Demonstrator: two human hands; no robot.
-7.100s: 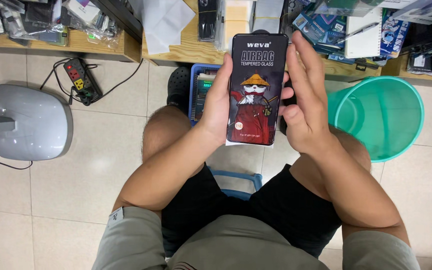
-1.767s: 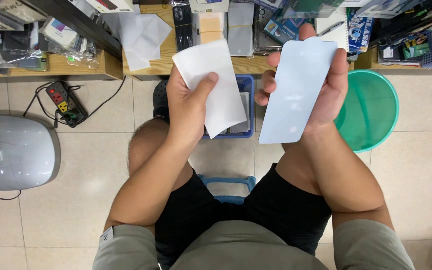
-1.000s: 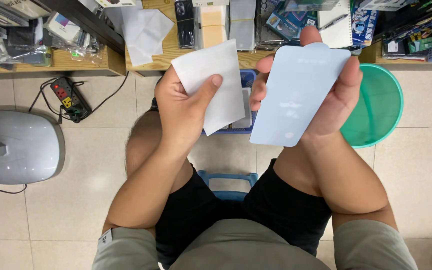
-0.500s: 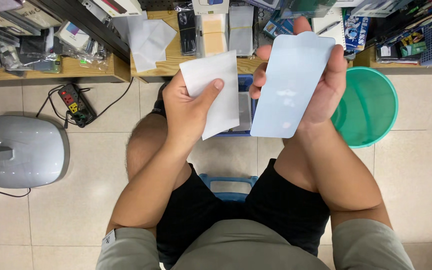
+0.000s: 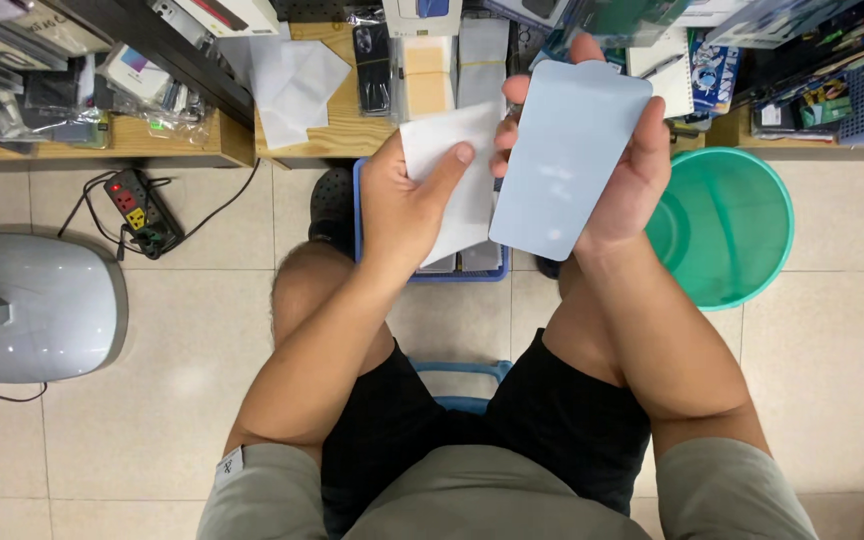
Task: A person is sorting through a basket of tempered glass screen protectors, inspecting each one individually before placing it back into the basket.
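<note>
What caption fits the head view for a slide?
Seated person's left hand holds a white sleeve, right hand a pale blue panel, above a blue basket.

Grey-green short-sleeved top, sleeves ending above the elbows. Small white tag with dark marks on the left sleeve hem (image 5: 230,466). Black shorts (image 5: 482,430) reaching mid-thigh, knees bare. Forearms bare, no watch, no rings, no gloves seen. Left hand (image 5: 407,205) and right hand (image 5: 622,175) bare; fingers (image 5: 449,168) with short, plain nails. Dark shoe (image 5: 330,200) partly visible past the left knee; the other foot mostly hidden behind the right forearm.
</note>
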